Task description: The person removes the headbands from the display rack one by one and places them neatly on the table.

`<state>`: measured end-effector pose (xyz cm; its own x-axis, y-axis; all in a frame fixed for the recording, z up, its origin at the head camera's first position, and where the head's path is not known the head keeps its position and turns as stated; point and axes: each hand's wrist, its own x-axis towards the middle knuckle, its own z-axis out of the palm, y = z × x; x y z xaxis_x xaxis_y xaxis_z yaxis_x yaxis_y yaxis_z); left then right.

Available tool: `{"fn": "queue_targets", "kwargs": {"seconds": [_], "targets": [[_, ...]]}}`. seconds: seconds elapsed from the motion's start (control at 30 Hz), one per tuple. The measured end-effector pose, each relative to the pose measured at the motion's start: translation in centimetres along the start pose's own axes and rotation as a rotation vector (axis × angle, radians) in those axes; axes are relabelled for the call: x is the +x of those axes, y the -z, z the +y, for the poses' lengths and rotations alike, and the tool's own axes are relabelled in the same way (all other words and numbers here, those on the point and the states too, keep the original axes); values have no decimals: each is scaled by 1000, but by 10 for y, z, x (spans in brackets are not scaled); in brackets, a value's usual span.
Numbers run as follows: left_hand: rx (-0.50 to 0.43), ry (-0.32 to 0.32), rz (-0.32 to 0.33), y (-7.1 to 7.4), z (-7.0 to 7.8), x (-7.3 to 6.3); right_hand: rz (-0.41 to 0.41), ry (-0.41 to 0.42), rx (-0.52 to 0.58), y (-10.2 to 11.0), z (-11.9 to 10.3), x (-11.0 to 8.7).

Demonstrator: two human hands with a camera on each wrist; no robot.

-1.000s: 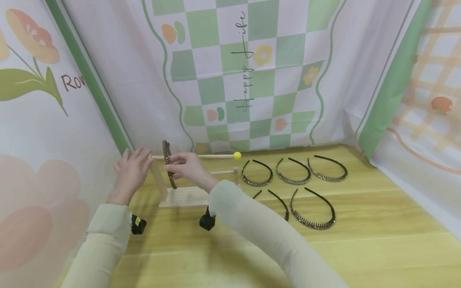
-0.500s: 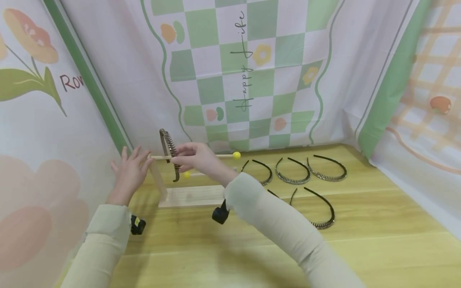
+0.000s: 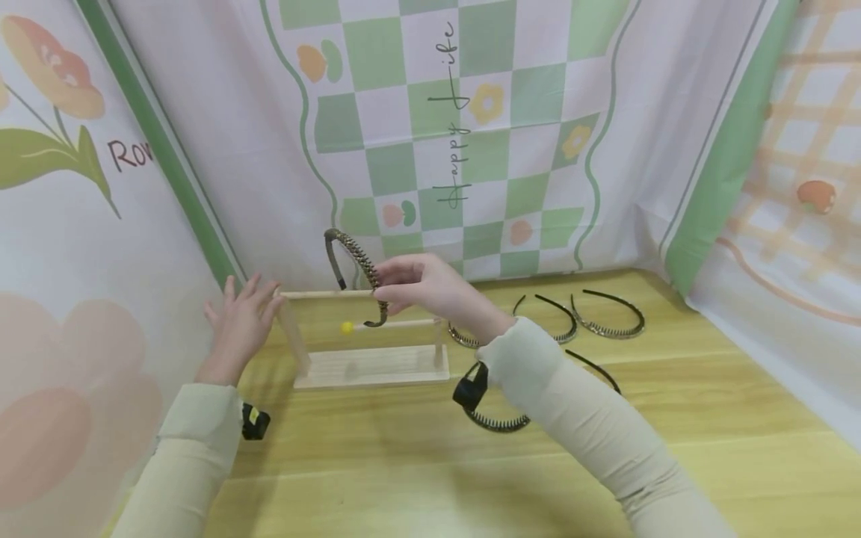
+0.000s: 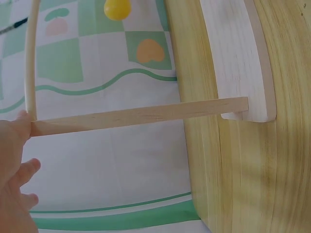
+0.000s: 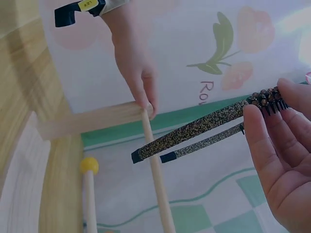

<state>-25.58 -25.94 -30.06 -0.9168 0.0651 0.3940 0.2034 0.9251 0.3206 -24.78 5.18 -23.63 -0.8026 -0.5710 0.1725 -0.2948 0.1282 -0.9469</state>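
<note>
My right hand (image 3: 437, 288) pinches a dark, glittery toothed headband (image 3: 355, 250) between thumb and fingers, beside the upper rod (image 3: 323, 294) of a wooden stand (image 3: 370, 366). One end of the headband hangs in front of that rod; the other black tip (image 5: 168, 157) shows just past it in the right wrist view. The right hand hides the rod's far end. My left hand (image 3: 244, 325) holds the top of the stand's left post (image 4: 141, 115) with thumb and forefinger, its other fingers spread. A lower rod with a yellow ball (image 3: 347, 327) points left.
Several more toothed headbands lie on the wooden table (image 3: 350, 478) to the right, such as a far one (image 3: 612, 315), some partly behind the right sleeve (image 3: 592, 418). A checked cloth (image 3: 437, 149) hangs behind the table, with more printed cloth at both sides.
My right hand has moved right and slightly up along the upper rod, taking the headband from near the left post toward the middle. My left hand has stayed at the post.
</note>
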Motion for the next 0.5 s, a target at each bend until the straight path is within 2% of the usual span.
{"fn": "queue_targets", "kwargs": {"seconds": [0.5], "targets": [[-11, -4, -4, 0, 0, -2, 76, 48, 5, 54, -5, -34]]}}
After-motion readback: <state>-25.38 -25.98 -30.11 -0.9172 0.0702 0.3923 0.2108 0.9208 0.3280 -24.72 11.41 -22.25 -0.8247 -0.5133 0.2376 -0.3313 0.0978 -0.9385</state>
